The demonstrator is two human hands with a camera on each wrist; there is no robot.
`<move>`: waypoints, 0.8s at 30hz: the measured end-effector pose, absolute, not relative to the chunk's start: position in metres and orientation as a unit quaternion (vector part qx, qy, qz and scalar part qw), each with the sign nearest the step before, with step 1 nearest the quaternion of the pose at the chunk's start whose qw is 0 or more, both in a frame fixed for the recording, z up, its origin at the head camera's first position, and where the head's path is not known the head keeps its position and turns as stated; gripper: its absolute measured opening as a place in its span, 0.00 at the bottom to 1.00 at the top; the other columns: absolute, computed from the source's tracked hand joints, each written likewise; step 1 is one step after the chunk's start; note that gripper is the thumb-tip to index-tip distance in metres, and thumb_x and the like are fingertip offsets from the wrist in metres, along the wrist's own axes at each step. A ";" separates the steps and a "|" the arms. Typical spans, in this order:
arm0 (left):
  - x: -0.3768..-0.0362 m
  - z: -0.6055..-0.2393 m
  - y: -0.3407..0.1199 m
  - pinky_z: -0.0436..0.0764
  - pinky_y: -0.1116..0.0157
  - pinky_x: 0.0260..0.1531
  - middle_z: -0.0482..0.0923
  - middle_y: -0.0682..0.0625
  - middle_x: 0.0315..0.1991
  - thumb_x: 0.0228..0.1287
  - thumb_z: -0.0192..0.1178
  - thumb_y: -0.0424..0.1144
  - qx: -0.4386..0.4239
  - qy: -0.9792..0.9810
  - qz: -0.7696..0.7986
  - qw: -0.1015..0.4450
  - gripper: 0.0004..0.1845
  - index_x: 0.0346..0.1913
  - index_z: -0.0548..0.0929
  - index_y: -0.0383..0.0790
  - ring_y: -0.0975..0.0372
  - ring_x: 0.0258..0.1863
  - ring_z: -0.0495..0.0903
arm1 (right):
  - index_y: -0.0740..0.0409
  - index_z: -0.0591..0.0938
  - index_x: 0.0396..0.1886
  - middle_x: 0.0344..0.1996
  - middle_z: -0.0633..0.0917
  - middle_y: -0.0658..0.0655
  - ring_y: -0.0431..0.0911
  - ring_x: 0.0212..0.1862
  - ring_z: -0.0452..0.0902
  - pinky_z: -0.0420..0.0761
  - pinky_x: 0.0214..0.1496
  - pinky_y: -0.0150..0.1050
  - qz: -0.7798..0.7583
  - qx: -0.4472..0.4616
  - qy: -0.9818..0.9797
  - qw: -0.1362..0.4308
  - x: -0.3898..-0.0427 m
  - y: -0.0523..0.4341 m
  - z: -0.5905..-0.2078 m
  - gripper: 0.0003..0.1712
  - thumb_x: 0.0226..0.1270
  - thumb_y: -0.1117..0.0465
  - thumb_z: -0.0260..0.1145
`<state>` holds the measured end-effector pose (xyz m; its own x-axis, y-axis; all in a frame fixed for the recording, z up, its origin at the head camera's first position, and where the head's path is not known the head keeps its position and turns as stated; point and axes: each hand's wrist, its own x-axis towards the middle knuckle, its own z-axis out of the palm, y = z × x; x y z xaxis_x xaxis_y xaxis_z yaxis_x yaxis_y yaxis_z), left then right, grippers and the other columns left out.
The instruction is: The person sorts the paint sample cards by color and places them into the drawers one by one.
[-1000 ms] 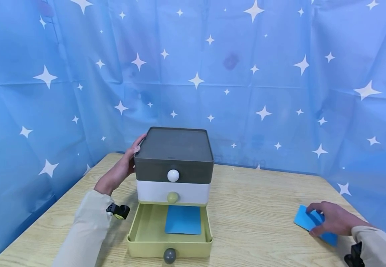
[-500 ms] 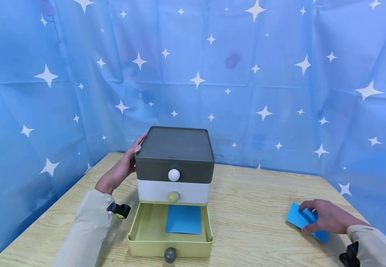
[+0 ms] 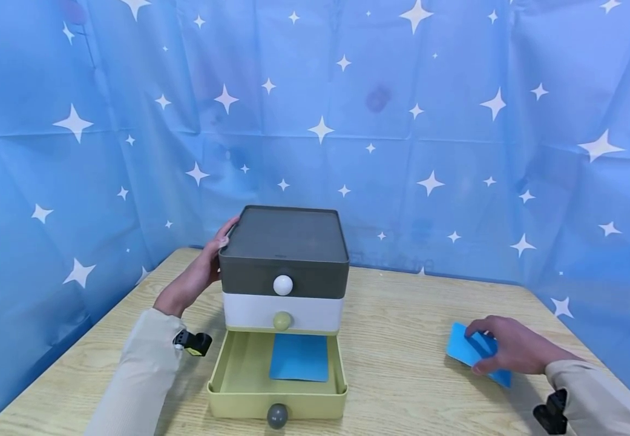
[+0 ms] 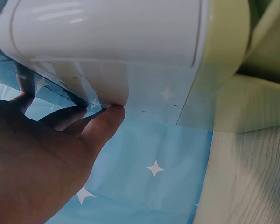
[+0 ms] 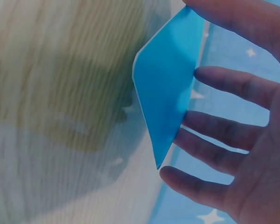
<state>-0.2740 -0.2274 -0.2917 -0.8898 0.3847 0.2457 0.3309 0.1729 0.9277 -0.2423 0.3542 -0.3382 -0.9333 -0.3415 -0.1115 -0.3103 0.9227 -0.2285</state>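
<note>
Blue card (image 5: 165, 88) edge-on in right wrist view; head view flat.

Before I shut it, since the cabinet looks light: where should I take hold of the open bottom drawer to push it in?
Probably the grey round knob centred on the green drawer front, approached from the near side. It sticks out toward you with nothing in front, and pushing at the centre should keep the drawer straight. The left hand rests against the cabinet's left side, which should brace it.
</note>
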 end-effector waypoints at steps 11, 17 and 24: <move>-0.273 -0.290 -0.226 0.62 0.41 0.68 0.36 0.46 0.83 0.78 0.27 0.60 0.237 0.764 0.600 0.022 0.32 0.81 0.37 0.69 0.38 0.78 0.50 | 0.48 0.83 0.52 0.53 0.83 0.61 0.55 0.51 0.78 0.79 0.46 0.50 -0.110 -0.198 0.972 0.064 -0.236 0.322 -0.334 0.33 0.47 0.42 0.80; -0.273 -0.290 -0.227 0.61 0.39 0.69 0.35 0.46 0.83 0.78 0.27 0.60 0.236 0.764 0.600 0.022 0.32 0.81 0.37 0.69 0.38 0.78 0.50 | 0.46 0.83 0.52 0.54 0.82 0.61 0.57 0.53 0.78 0.79 0.46 0.52 -0.109 -0.217 0.968 0.060 -0.230 0.307 -0.331 0.33 0.46 0.40 0.80; -0.273 -0.290 -0.227 0.61 0.40 0.68 0.36 0.46 0.83 0.78 0.27 0.60 0.238 0.762 0.601 0.021 0.32 0.80 0.37 0.69 0.38 0.78 0.50 | 0.44 0.83 0.52 0.55 0.81 0.60 0.57 0.55 0.78 0.79 0.48 0.54 -0.110 -0.224 0.966 0.061 -0.227 0.295 -0.327 0.33 0.46 0.40 0.81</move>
